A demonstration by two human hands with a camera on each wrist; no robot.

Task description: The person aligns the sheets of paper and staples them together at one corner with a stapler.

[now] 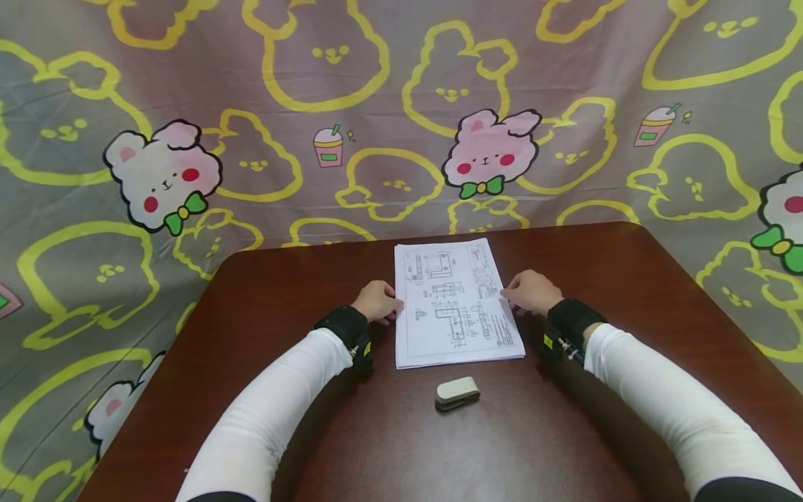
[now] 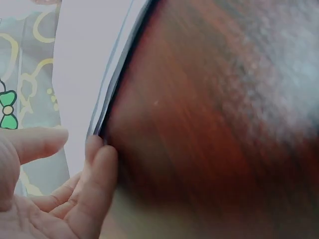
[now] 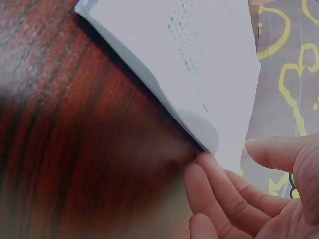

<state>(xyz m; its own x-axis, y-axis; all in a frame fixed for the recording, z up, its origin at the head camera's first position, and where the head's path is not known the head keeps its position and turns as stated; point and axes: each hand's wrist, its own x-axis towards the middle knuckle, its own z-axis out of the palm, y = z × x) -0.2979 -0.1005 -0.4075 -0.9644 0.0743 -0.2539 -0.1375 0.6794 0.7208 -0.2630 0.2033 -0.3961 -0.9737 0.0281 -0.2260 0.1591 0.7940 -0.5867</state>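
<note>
A stack of paper sheets [image 1: 452, 307] printed with technical line drawings lies on the table, its layered edges showing in both wrist views. My left hand [image 1: 378, 302] is at the left edge of the stack; its fingertips [image 2: 103, 152] touch the sheets from the side, thumb held apart from them. On the opposite side, my right hand [image 1: 532, 293] has its fingertips [image 3: 205, 158] against the right edge, and the thumb stands away from the fingers. A small stapler [image 1: 457, 394], pale on top and darker below, lies just in front of the stack, touched by neither hand.
The dark reddish-brown wooden table [image 1: 276, 307] has rounded far corners. Behind it hangs a curtain [image 1: 389, 125] with yellow outlines and cartoon animals, close to the table's far edge. White sleeves [image 1: 282, 397] cover both forearms, and a black camera strap [image 1: 574, 321] circles each wrist.
</note>
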